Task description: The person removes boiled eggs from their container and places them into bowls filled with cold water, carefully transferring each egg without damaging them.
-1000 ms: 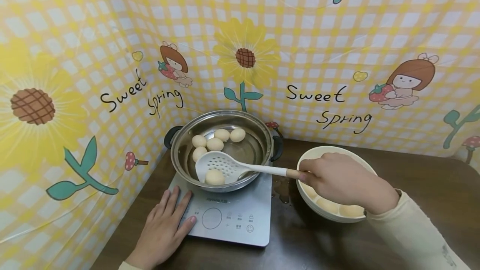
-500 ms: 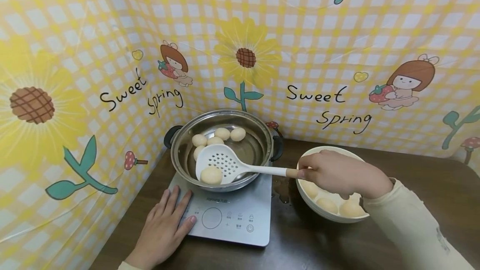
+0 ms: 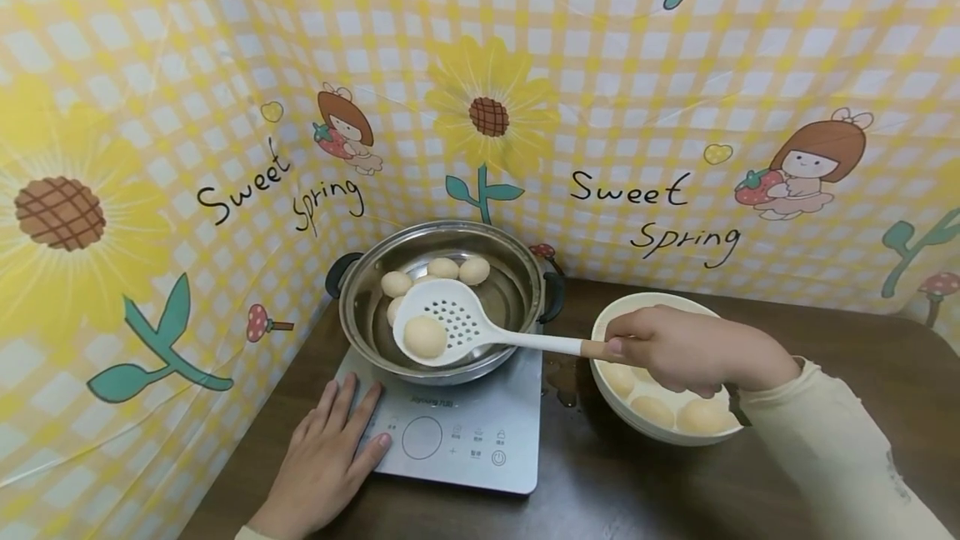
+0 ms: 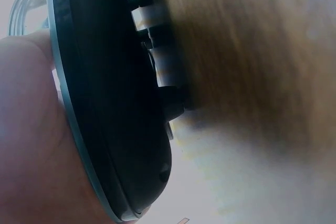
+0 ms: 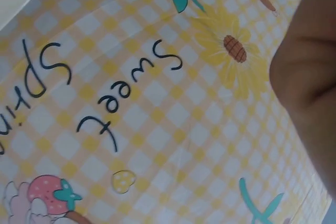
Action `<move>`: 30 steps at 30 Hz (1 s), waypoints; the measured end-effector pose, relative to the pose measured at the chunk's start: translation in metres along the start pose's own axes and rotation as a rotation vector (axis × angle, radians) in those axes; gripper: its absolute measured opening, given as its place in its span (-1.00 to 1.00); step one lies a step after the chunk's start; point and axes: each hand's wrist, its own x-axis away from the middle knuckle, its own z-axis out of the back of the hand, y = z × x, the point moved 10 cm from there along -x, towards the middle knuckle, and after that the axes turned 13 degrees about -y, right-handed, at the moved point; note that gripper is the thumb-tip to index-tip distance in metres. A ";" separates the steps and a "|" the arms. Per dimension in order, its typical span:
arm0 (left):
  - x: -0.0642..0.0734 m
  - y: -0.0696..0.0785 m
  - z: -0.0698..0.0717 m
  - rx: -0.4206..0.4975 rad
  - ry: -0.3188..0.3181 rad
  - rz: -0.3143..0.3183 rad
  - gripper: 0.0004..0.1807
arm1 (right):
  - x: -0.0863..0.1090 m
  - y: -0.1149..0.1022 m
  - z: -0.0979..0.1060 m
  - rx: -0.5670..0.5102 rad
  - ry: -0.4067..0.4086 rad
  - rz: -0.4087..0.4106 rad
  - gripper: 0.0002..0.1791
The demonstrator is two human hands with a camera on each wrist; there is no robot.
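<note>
My right hand (image 3: 686,350) grips the wooden handle of a white slotted skimmer (image 3: 461,319), with the bowl (image 3: 622,419) of pale eggs below the hand. One egg (image 3: 425,337) lies in the skimmer's head, over the near side of a steel pot (image 3: 517,273). Several more eggs (image 3: 473,270) sit at the back left inside the pot, some partly hidden behind the skimmer. My left hand (image 3: 322,448) lies with fingers spread on the left edge of the induction cooktop (image 3: 480,432) under the pot. In the left wrist view, the cooktop's dark underside (image 4: 110,98) shows beside the hand (image 4: 31,124).
The brown table (image 3: 795,340) carries the cooktop and the bowl, with small wet spots (image 3: 562,382) between them. Behind stands a yellow checked cloth wall (image 3: 637,90) with sunflowers. Black handles (image 3: 553,297) stick out from the pot's sides.
The skimmer has tilted and risen, and the egg has rolled from its near edge further into the head. My right hand shifts slightly to the right. The left hand stays in place.
</note>
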 end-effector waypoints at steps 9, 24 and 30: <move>0.000 0.003 0.001 -0.003 -0.006 -0.009 -0.29 | 0.028 0.024 0.007 -0.072 -0.003 0.077 -0.68; -0.003 0.001 -0.002 0.013 -0.037 0.005 -0.27 | 0.099 0.089 0.020 -0.080 0.083 0.103 -0.67; -0.003 -0.001 -0.004 0.026 -0.053 0.017 -0.25 | 0.126 0.134 0.020 -0.089 0.148 0.048 -0.71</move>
